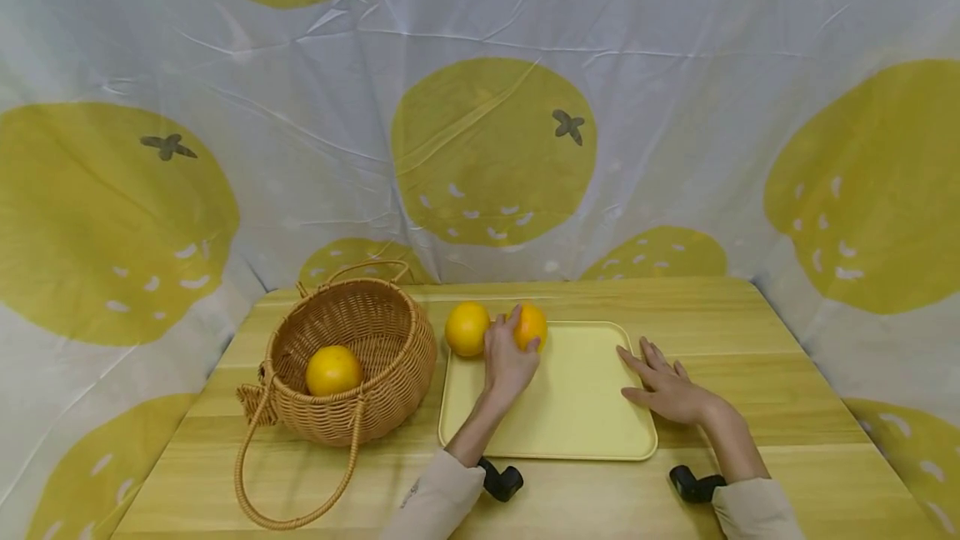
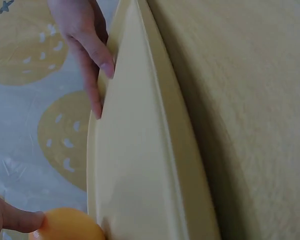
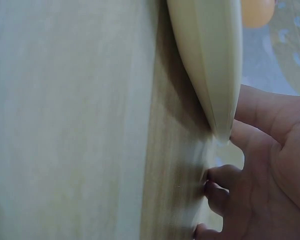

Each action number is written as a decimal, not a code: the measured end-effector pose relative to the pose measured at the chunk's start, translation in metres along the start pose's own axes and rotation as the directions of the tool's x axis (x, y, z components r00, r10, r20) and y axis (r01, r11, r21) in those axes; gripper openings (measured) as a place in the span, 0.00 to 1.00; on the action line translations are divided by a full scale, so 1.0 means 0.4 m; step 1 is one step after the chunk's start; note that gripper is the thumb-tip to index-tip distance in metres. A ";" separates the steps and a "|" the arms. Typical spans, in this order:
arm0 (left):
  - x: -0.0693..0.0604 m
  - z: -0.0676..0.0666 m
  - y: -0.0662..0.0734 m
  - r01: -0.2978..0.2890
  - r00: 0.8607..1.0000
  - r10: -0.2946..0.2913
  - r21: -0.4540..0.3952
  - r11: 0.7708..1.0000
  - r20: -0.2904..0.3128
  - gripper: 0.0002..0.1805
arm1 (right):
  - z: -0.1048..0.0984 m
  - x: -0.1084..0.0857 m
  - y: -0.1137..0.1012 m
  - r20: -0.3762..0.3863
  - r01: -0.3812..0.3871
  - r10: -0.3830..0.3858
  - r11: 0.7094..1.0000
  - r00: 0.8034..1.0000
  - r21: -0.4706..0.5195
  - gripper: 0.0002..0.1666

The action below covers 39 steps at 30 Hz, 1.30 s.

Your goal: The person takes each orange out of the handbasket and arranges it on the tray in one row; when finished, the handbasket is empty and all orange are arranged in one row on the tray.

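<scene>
Orange fruit (image 1: 533, 326) in left hand (image 1: 509, 363), right hand (image 1: 667, 388) apart

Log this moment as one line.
left hand: grips orange; right hand: touches tray; basket: second orange inside; third orange: at tray corner

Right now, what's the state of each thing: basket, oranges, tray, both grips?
Basket: open-topped, near handle folded outward.
Basket orange: inside, unpeeled.
Tray: flat on the table.
Left orange: at tray's far left corner, unpeeled.
Right orange: held; can't tell if lifted.
Left grip: pinching the right orange.
Right grip: open, at tray's right edge.
</scene>
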State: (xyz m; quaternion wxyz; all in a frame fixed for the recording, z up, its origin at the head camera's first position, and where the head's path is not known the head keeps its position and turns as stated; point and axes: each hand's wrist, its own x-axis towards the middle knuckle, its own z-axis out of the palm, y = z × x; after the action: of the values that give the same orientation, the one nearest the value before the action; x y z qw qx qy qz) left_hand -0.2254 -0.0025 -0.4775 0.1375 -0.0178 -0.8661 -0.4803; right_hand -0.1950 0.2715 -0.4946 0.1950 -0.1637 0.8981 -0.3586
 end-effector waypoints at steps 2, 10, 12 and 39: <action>-0.001 0.004 -0.004 0.006 1.000 -0.006 0.012 1.000 0.005 0.32 | 0.000 0.000 -0.001 0.001 0.000 0.000 1.000 1.000 -0.002 0.45; -0.004 0.001 -0.003 -0.037 0.998 0.032 0.087 0.995 0.056 0.36 | -0.001 -0.001 0.002 -0.005 -0.005 0.005 1.000 1.000 -0.006 0.45; -0.006 -0.001 -0.002 -0.036 0.997 0.029 0.106 0.994 0.073 0.37 | -0.002 -0.001 0.002 -0.006 -0.005 0.005 1.000 1.000 -0.007 0.45; 0.001 0.008 -0.014 -0.050 0.998 0.041 0.196 0.979 0.054 0.37 | -0.001 -0.003 -0.007 -0.012 -0.004 0.004 1.000 1.000 -0.015 0.45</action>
State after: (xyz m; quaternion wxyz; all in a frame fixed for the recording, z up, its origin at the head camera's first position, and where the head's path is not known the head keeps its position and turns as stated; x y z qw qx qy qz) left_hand -0.2273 -0.0030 -0.4837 0.1280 -0.0358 -0.9120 -0.3882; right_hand -0.1936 0.2703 -0.4922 0.1890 -0.1612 0.9022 -0.3525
